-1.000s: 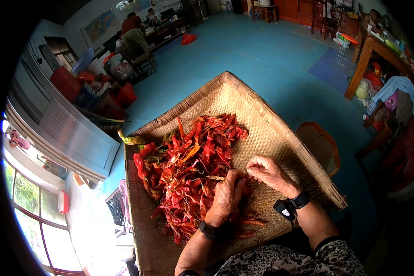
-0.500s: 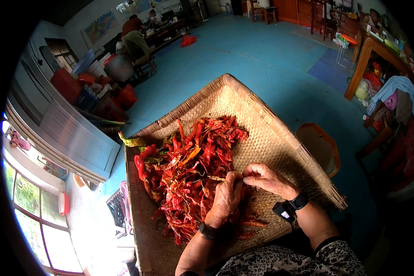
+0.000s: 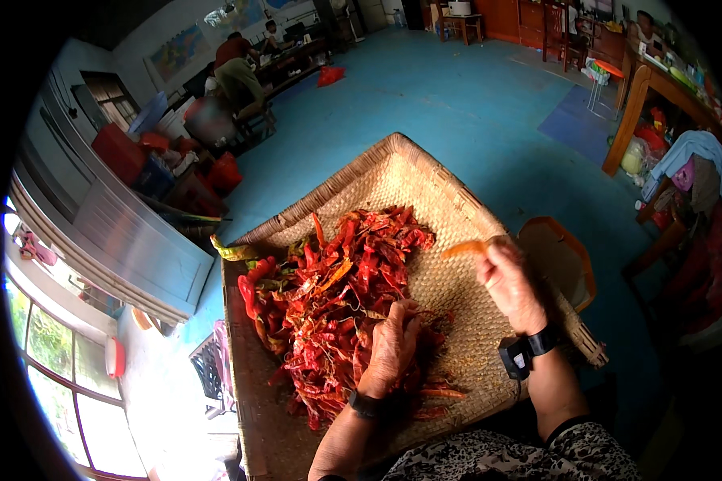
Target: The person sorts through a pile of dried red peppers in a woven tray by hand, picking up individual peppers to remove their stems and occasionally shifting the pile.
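Observation:
A heap of dried red chili peppers fills the left and middle of a woven basket tray. Above the tray's bare right part, my right hand pinches an orange dried chili pepper that points left. My left hand rests at the heap's right edge, fingers curled together. Whatever lies between those fingers is too small to make out. A yellow-green pepper sticks up at the tray's left corner.
An orange-rimmed bin stands right of the tray. Farther right are a wooden table and a cloth-draped chair. A white door stands at left. Several people are at the back, one bending.
My right hand has moved away from the left one, up and right, with an orange chili pepper now showing in its fingers. My left hand has stayed nearly in place.

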A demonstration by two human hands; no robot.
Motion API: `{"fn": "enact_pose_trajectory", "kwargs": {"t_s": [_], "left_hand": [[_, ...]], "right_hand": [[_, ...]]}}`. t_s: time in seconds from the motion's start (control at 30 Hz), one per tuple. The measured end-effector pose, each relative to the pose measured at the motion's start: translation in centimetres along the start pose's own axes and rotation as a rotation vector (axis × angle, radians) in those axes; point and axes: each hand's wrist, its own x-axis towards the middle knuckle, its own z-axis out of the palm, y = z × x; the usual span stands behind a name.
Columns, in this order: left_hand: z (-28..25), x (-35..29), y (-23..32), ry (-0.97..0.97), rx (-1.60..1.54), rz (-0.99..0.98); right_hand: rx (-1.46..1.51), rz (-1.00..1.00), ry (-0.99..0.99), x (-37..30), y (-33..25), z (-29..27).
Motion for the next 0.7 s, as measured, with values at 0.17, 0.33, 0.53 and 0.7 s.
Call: {"fn": "enact_pose_trajectory", "kwargs": {"t_s": [0.17,0.33,0.53,0.7], "left_hand": [[-0.2,0.0,0.3,-0.018,0.052,-0.025],[0.8,0.3,0.5,-0.036,0.016,0.039],[0.5,-0.3,-0.4,0.089,-0.162,0.085],[0.3,0.1,0.6,0.047,-0.102,-0.013]], "right_hand": [[0.606,-0.062,0.031,1.3,-1.7,-2.1],[0.571,0.068,-0.027,0.3,-1.1,-1.6],[-0.793,-0.027,-0.473,-2.1,4.2,3.2],[-0.96,-0.271,-0.478,-2.2,6.3,2.5]]}}
